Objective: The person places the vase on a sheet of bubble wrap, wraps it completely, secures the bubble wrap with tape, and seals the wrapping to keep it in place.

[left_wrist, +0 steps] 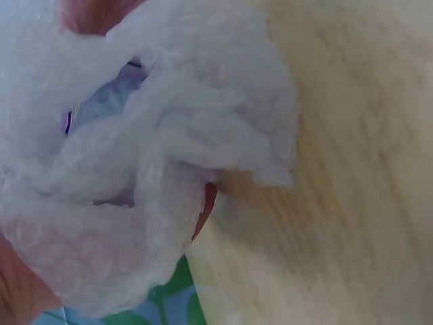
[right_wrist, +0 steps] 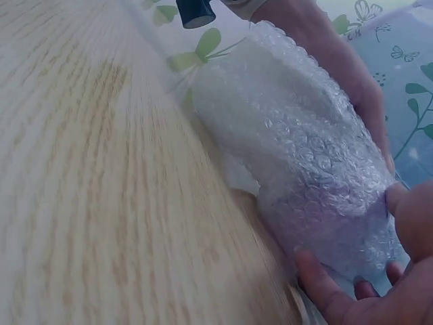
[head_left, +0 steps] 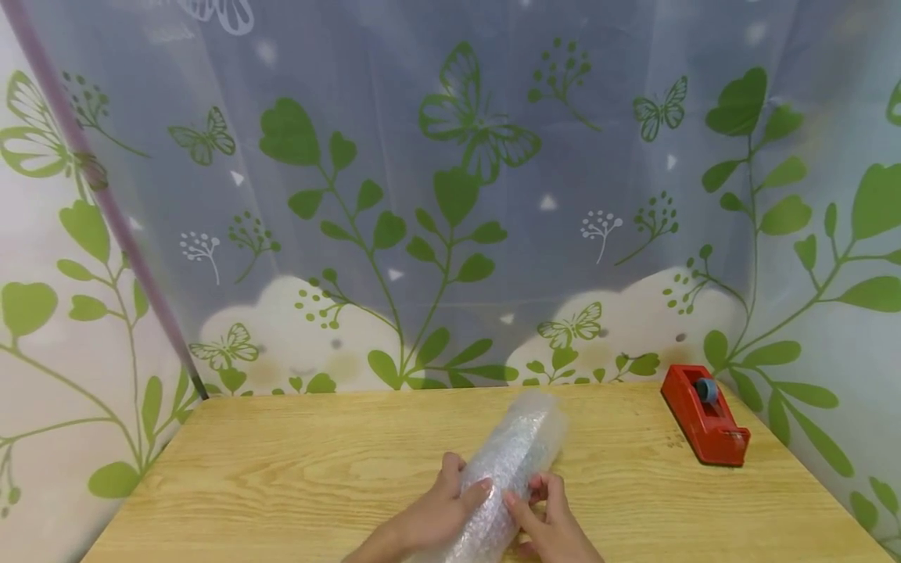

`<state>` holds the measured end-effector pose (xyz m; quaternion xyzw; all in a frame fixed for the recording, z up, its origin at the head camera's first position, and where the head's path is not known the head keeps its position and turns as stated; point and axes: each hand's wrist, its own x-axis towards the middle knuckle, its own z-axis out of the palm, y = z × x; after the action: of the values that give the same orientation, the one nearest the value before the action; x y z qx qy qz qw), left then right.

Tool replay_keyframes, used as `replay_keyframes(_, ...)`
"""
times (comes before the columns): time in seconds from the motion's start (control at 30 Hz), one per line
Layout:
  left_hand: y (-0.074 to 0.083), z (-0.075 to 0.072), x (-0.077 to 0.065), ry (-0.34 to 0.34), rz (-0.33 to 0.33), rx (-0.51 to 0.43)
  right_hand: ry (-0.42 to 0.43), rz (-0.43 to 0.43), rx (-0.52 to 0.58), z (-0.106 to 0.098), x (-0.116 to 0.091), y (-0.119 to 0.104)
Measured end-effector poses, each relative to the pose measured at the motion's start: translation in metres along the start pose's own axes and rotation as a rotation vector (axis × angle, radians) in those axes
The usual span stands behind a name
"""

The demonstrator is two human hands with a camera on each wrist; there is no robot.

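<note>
A long bundle rolled in clear bubble wrap slants across the front of the table. My left hand grips it from the left, thumb lying over the top. From the right, my right hand pinches the wrap's side, its thumb close to the left thumb. In the left wrist view, the wrap's end is loosely folded, with something purple and pale blue showing through a gap. The right wrist view shows the bubbled side with right-hand fingers at its lower end. Most of the wrapped content is hidden.
A red tape dispenser with a small roll of tape stands at the table's right. The light wood table ends at a curtain printed with leaves and butterflies, which also hangs along both sides.
</note>
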<state>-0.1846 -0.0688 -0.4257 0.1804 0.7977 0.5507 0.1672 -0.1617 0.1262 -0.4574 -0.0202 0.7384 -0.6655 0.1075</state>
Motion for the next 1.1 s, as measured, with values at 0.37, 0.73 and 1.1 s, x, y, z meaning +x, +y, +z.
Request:
replay_keyframes(0.37,-0.004,0.003,0.000,0.118,-0.110,-0.075,0.156,0.033,0.114,0.013,0.000,-0.003)
replay_keyframes(0.73,-0.005,-0.017,0.009,0.072,-0.060,-0.010,0.072,0.104,0.302,0.016,-0.001,-0.010)
replay_keyframes(1.1,-0.013,-0.019,0.017,0.086,-0.112,-0.063,0.000,0.149,0.290,0.028,0.007,-0.013)
